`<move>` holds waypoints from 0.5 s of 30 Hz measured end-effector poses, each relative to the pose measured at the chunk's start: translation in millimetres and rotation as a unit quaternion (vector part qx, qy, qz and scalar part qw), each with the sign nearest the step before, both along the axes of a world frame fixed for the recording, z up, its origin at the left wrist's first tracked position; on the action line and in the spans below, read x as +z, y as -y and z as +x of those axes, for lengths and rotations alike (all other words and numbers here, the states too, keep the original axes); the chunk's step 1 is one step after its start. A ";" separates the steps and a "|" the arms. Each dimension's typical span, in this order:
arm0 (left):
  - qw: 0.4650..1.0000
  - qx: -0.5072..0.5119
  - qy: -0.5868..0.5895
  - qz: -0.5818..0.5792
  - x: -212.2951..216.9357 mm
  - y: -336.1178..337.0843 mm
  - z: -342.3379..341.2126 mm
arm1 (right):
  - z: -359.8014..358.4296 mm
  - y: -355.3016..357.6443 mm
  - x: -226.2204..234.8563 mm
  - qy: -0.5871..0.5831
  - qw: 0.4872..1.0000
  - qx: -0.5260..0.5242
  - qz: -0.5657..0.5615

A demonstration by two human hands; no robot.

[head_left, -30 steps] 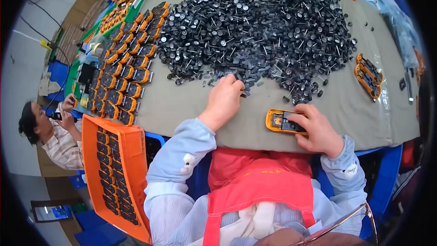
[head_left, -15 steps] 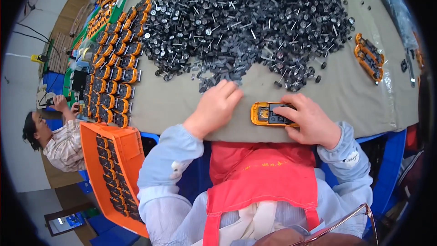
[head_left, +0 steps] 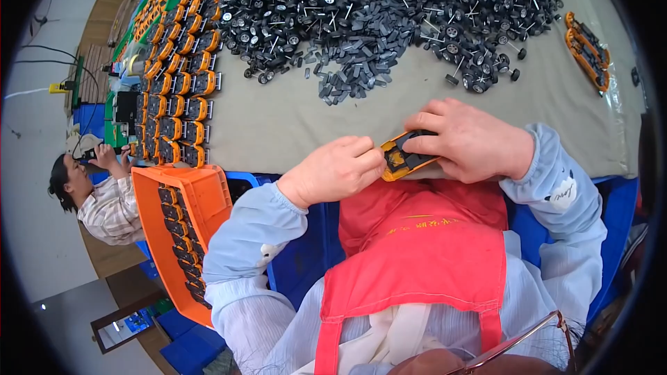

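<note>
**Both hands on one orange toy chassis at the tabletop's near edge**

Head view: I see my right hand [head_left: 472,142] wrapped over the right end of a small orange toy car chassis [head_left: 401,158], fingers curled down around it so that most of the part is covered. My left hand [head_left: 335,170] meets it from the other side, fingers bunched narrow with the tips pressed against the chassis's left end. The piece sits tilted, its left end lower, held just above the near edge of the tabletop [head_left: 278,125] and over the red apron [head_left: 417,250] on my chest. I cannot tell whether the left fingers pinch anything small between them.

Farther back on the grey-covered tabletop lies a broad heap of black wheels on axles [head_left: 389,7], with a scatter of small dark blocks [head_left: 347,80] spilling toward me, well apart from my hands. Along the left side, rows of finished orange chassis [head_left: 180,90] stand lined up in columns. A couple more orange frames [head_left: 587,48] lie at the far right edge. Below the left corner of the tabletop an orange crate [head_left: 212,201] holds a row of dark-and-orange parts along its inner wall. Beyond it, another person [head_left: 104,201] in a striped shirt sits low at the left, hands raised around a small object.
</note>
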State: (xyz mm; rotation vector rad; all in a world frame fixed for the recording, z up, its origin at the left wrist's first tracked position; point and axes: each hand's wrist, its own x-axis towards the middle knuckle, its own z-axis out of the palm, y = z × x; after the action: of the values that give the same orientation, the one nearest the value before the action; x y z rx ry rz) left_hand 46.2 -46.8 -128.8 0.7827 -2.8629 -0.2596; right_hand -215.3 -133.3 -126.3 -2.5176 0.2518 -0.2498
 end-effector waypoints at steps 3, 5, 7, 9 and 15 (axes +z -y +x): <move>0.999 -0.040 0.007 0.017 -2.7 6.0 4.1 | 3.4 3.4 -1.9 0.003 1.000 0.014 -0.005; 0.998 -0.061 0.012 0.029 -3.6 6.9 5.4 | 4.2 4.8 -5.4 0.007 1.000 0.028 -0.010; 0.997 -0.062 0.012 0.045 0.6 10.2 7.0 | 6.9 7.8 -8.4 0.013 0.999 0.032 -0.012; 0.996 -0.064 0.014 0.055 1.3 13.8 6.4 | 8.1 11.1 -11.3 0.018 0.999 0.044 -0.021; 0.994 -0.048 0.027 0.091 6.5 3.0 6.0 | 7.1 12.1 -7.2 0.016 0.999 0.050 0.004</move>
State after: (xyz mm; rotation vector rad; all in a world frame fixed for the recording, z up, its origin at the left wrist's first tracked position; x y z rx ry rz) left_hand 52.2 -49.9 -122.3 0.6924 -2.9630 -0.5274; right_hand -208.2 -145.4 -133.4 -2.5078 0.1143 -0.2476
